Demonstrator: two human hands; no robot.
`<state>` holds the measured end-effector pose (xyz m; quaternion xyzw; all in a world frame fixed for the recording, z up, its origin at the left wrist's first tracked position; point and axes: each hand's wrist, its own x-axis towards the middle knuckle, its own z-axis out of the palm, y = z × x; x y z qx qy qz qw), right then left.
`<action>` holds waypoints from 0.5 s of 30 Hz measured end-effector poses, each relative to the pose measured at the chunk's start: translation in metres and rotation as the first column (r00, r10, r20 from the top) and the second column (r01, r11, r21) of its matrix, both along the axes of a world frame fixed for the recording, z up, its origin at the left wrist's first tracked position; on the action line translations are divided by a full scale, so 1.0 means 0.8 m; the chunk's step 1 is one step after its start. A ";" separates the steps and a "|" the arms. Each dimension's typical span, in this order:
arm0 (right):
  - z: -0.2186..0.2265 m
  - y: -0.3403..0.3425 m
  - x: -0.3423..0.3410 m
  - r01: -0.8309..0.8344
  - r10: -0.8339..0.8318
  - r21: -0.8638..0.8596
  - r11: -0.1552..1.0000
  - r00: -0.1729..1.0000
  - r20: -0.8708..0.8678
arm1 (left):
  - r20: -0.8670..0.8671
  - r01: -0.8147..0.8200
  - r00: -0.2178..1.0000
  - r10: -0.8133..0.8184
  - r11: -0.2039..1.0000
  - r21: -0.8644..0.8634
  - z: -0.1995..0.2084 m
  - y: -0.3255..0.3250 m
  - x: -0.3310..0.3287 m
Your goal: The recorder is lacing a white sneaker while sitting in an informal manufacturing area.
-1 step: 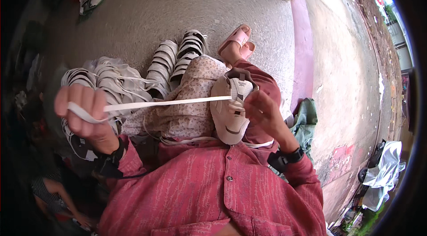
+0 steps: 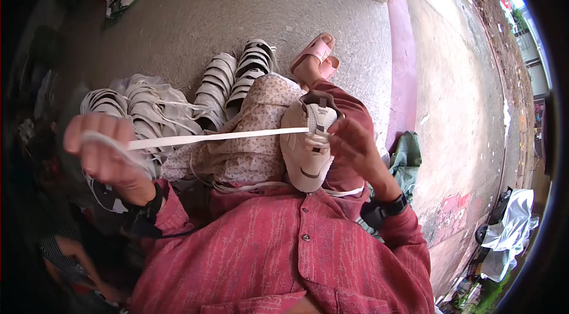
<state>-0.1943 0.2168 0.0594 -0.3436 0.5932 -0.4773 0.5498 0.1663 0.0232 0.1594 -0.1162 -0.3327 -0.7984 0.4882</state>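
Watching through the head camera, I have a cream shoe (image 2: 301, 151) lying on the wearer's lap, on the right thigh and against the edge of a flowered cloth (image 2: 261, 118), with its toe pointing back toward the body. Its collar is brownish, the tongue is pale and perforated, and a grey band crosses the upper near the toe. A small dark mark sits on the tongue, too small for me to make out.

From the shoe's throat a flat white lace (image 2: 219, 137) runs almost level and straight to the left hand (image 2: 108, 147). I see that hand closed in a fist around the lace, knuckles up and blurred, held out well to the left. The right hand (image 2: 355, 147) is partly open beside the shoe, fingers loosely bent and spread toward the lacing; I can't tell whether the fingertips touch it. A black band (image 2: 391, 206) circles the right wrist.

Farther out, I count two nested stacks of striped uppers (image 2: 216, 86) on the floor (image 2: 249, 12), next to a looser heap of laced uppers (image 2: 148, 106). Beyond the lap is a pink slide (image 2: 314, 53), its strap bearing a pale print I can't read.
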 end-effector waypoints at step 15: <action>0.132 -0.153 0.087 -0.645 0.143 -0.508 0.571 0.687 -0.712 | 0.699 0.890 0.455 -0.551 0.296 -0.346 0.022 0.017 -0.100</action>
